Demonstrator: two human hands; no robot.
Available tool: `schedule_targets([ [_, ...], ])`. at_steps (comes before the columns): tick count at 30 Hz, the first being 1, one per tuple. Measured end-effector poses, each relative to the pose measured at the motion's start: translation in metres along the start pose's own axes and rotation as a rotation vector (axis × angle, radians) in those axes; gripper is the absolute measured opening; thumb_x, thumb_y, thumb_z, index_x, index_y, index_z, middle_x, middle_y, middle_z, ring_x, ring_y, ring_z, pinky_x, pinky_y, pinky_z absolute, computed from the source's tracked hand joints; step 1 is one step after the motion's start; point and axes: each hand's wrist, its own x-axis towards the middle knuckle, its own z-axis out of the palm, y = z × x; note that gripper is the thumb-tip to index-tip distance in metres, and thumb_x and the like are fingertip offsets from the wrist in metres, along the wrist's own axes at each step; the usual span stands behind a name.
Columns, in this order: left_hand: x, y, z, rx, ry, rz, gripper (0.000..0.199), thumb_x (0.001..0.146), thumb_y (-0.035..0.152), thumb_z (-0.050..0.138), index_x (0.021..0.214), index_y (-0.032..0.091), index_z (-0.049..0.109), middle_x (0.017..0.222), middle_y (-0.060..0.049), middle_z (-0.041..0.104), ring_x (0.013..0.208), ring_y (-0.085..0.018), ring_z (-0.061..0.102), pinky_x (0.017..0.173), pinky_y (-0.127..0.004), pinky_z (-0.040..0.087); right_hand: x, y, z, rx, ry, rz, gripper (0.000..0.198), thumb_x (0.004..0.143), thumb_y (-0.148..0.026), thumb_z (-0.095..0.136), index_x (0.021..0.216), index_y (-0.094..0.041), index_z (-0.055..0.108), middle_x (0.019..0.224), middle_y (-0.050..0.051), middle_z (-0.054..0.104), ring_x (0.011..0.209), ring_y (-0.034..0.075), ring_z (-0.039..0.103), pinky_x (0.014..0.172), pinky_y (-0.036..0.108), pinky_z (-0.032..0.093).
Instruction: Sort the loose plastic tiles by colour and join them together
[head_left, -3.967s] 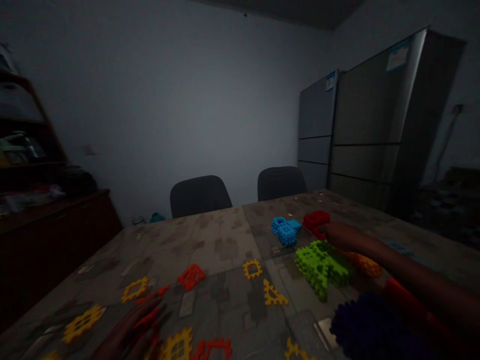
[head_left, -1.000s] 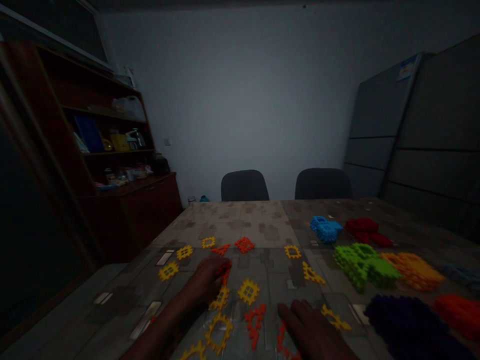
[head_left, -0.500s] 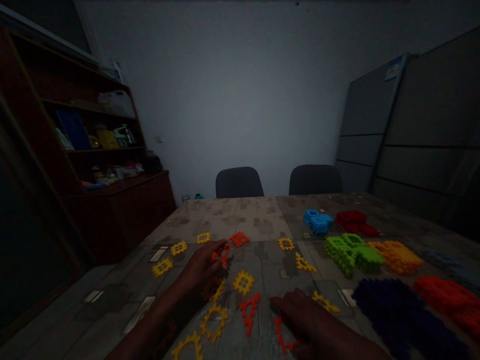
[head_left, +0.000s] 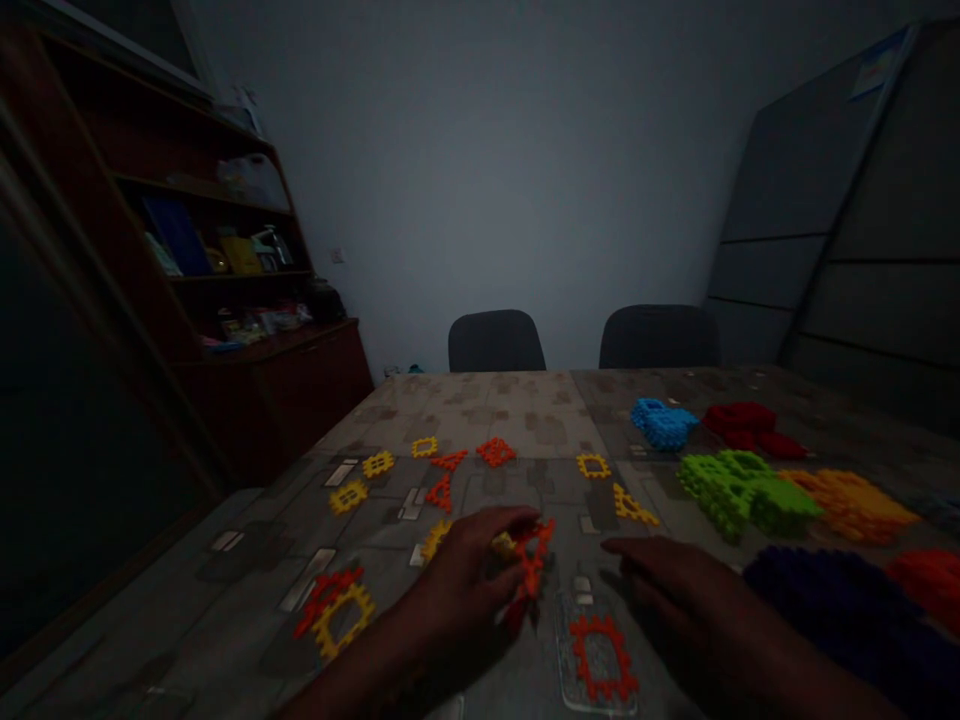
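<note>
My left hand (head_left: 480, 565) is closed near the middle of the table, gripping an orange-red triangular interlocking piece (head_left: 534, 565) between thumb and fingers. Part of a yellow piece (head_left: 504, 545) shows behind those fingers; I cannot tell if it is held too. My right hand (head_left: 679, 595) hovers low over the table with fingers stretched out and nothing in them. Between the two hands, an orange-red square frame (head_left: 604, 657) lies flat. Two orange-red triangles, one of them nearer (head_left: 440, 493) and one farther (head_left: 450, 460), lie beyond my left hand, close to an orange-red windowed square (head_left: 496, 452).
Yellow squares (head_left: 349, 497) are spread at left, and a yellow triangle (head_left: 634, 506) at right. Piles of blue (head_left: 664, 425), dark red (head_left: 742, 425), green (head_left: 750, 490), orange (head_left: 851, 503) and dark navy (head_left: 840, 620) pieces line the right side. Two chairs (head_left: 496, 342) stand beyond the table.
My left hand has moved right and nearer, now with a triangle in it. My right hand has shifted right, off the orange-red pieces near it. Two triangles now lie at the back left.
</note>
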Motion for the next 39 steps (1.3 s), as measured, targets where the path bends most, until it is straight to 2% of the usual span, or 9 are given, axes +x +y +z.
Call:
schedule_targets([
  [3,-0.014,0.013,0.027,-0.053,-0.043,-0.027,0.053,0.080,0.015,0.064,0.132,0.027,0.067,0.133,-0.006,0.070,0.123,-0.027,0.062,0.107,-0.042,0.047,0.001,0.012,0.001,0.014,0.028,0.056,0.047,0.097,-0.036,0.044,0.134,-0.019,0.068,0.133,0.014,0.070,0.122,0.034,0.066,0.105,0.054,0.050],
  [7,-0.025,0.014,0.045,-0.047,-0.162,0.098,0.049,0.087,0.017,0.064,0.135,0.025,0.063,0.131,-0.008,0.070,0.120,-0.026,0.062,0.107,-0.041,0.046,0.000,0.002,-0.003,0.037,-0.007,0.041,0.045,0.099,-0.036,0.044,0.134,-0.022,0.069,0.132,0.012,0.071,0.120,0.032,0.067,0.105,0.052,0.050],
  [14,-0.034,0.009,0.039,0.064,-0.237,0.180,0.050,0.087,0.010,0.063,0.134,0.027,0.060,0.126,-0.005,0.071,0.116,-0.025,0.062,0.108,-0.040,0.045,0.002,-0.012,-0.005,0.027,-0.068,0.056,0.047,0.099,-0.038,0.041,0.131,-0.020,0.070,0.130,0.015,0.072,0.118,0.035,0.068,0.102,0.053,0.052],
  [18,-0.032,-0.001,0.034,0.145,-0.155,0.238,0.047,0.094,0.014,0.059,0.139,0.026,0.054,0.135,-0.007,0.066,0.124,-0.026,0.058,0.110,-0.042,0.044,0.000,-0.008,0.003,0.026,-0.078,0.038,0.042,0.102,-0.035,0.042,0.133,-0.024,0.068,0.130,0.011,0.072,0.117,0.030,0.068,0.102,0.048,0.052],
  [24,-0.020,-0.011,0.027,0.226,-0.027,0.243,0.023,0.103,0.016,0.047,0.118,0.023,0.064,0.110,-0.006,0.073,0.102,-0.022,0.063,0.102,-0.043,0.044,-0.007,-0.016,0.023,0.099,-0.102,-0.088,0.042,0.101,-0.034,0.051,0.142,-0.026,0.058,0.143,0.010,0.062,0.128,0.027,0.058,0.110,0.045,0.047],
  [31,-0.027,-0.001,0.029,0.251,-0.137,0.202,0.010,0.094,0.017,0.065,0.103,0.021,0.067,0.110,-0.005,0.069,0.105,-0.024,0.059,0.100,-0.040,0.044,-0.004,-0.017,0.025,0.023,-0.133,-0.053,0.036,0.101,-0.027,0.048,0.131,-0.024,0.067,0.126,0.012,0.070,0.113,0.027,0.066,0.101,0.046,0.052],
  [34,-0.032,0.008,0.032,0.240,-0.254,0.208,0.031,0.088,0.029,0.078,0.116,0.022,0.066,0.122,-0.006,0.067,0.116,-0.026,0.058,0.112,-0.044,0.038,-0.010,-0.009,0.026,-0.012,-0.143,-0.004,0.043,0.098,-0.034,0.056,0.140,-0.027,0.062,0.139,0.013,0.064,0.127,0.032,0.059,0.109,0.053,0.045],
  [37,-0.034,0.012,0.032,0.234,-0.359,0.205,0.067,0.081,0.036,0.087,0.138,0.024,0.055,0.137,-0.008,0.063,0.130,-0.030,0.053,0.124,-0.055,0.020,-0.015,-0.010,0.028,0.003,-0.238,0.019,0.072,0.087,-0.038,0.072,0.154,-0.030,0.047,0.159,0.013,0.046,0.145,0.039,0.041,0.118,0.061,0.032],
  [39,-0.032,0.009,0.027,0.260,-0.352,0.193,0.070,0.082,0.035,0.085,0.142,0.026,0.051,0.142,-0.008,0.060,0.134,-0.030,0.051,0.125,-0.059,0.015,-0.015,-0.016,0.028,0.005,-0.317,0.040,0.083,0.082,-0.034,0.075,0.157,-0.028,0.041,0.162,0.014,0.041,0.148,0.042,0.036,0.119,0.063,0.029],
])
